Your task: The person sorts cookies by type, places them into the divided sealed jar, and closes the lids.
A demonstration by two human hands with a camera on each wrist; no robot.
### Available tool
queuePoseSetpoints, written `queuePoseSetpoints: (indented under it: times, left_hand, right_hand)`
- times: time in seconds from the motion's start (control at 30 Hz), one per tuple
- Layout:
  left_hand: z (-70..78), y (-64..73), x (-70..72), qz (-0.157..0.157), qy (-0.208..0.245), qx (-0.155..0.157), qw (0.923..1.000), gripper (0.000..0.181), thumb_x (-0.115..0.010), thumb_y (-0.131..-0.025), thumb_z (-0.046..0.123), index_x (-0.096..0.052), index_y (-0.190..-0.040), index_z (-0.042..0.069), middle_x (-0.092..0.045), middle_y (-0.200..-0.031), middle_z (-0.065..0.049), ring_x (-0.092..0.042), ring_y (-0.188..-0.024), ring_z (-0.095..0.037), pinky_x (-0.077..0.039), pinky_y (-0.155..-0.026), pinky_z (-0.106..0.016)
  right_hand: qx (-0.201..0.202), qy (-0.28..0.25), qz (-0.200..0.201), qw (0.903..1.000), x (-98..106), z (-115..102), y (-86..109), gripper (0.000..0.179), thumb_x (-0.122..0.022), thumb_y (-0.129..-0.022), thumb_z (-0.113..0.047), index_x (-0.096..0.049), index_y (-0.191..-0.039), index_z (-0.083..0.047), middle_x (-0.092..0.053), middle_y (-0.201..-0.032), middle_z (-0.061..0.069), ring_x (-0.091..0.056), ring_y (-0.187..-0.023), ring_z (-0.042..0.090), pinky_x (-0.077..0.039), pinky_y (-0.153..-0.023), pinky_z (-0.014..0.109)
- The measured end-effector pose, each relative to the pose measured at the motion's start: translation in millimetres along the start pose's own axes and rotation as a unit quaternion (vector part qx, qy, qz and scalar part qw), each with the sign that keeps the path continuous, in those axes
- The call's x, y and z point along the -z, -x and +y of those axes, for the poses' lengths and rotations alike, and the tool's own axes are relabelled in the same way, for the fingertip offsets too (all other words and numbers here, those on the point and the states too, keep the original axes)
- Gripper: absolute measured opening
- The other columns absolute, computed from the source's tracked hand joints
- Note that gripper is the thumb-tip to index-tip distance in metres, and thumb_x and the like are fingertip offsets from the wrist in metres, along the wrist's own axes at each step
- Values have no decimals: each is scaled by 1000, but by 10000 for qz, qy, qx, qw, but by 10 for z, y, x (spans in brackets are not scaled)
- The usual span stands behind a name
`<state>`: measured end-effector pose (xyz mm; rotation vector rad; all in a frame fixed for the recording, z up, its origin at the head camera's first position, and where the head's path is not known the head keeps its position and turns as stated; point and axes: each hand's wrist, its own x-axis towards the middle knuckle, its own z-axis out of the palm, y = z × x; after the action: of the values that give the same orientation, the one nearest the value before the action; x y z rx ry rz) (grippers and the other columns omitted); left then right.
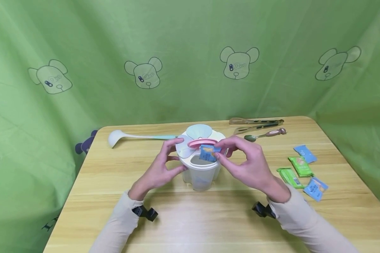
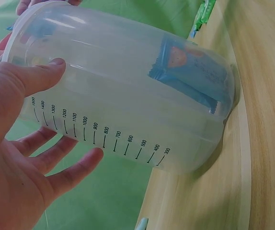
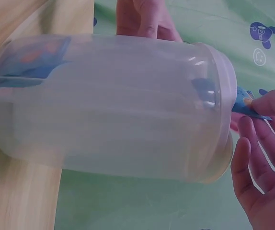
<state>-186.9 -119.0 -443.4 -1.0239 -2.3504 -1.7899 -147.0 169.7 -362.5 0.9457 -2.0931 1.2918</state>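
Right hand (image 1: 248, 164) pinches blue packet (image 1: 207, 154) between thumb and fingertips; packet lies at their nine o'clock, lower edge at the opening (image 1: 196, 160); left hand (image 1: 159, 168) grips container (image 1: 202, 179) at nine o'clock

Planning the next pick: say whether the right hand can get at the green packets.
Probably not until freed: the right hand pinches a blue packet at the container. Otherwise the way looks clear; the green packets lie in the open to its right.

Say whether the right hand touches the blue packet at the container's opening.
Touching: the head view shows the right hand pinching the blue packet by one edge.
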Motion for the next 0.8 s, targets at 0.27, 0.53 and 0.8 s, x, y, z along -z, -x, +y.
queuePoseSetpoints:
  times: [0.27,0.53,0.8]
  left_hand:
    - [6,-5,1,-19,-7,12,10000,89,-83,-88,-8,-35,-161,13,-40,-170,-15,-57,-145,-41,-64,-109,-43]
    - [16,-4,-5,7,18,-3,10000,88,-83,-88,-8,-36,-160,12,-41,-169,-18,-57,-143,-43,-64,-108,-51]
    - [20,-7,-11,73,-6,23,10000,87,-85,-88,-5,-37,-160,12,-43,-168,-17,-58,-142,-41,-64,-108,-47]
  right_hand:
    - [255,-186,90,9995,17,19,35,32,-80,-80,18,-78,-104,-3,-80,-97,9,-69,-84,6,-60,-73,16]
    - [233,-42,155,9996,88,30,71,31,-79,-80,18,-79,-104,-1,-80,-96,11,-68,-85,5,-59,-74,15]
    - [105,336,453,9984,283,180,130,28,-78,-81,18,-79,-104,3,-80,-93,16,-69,-84,-1,-58,-75,12]
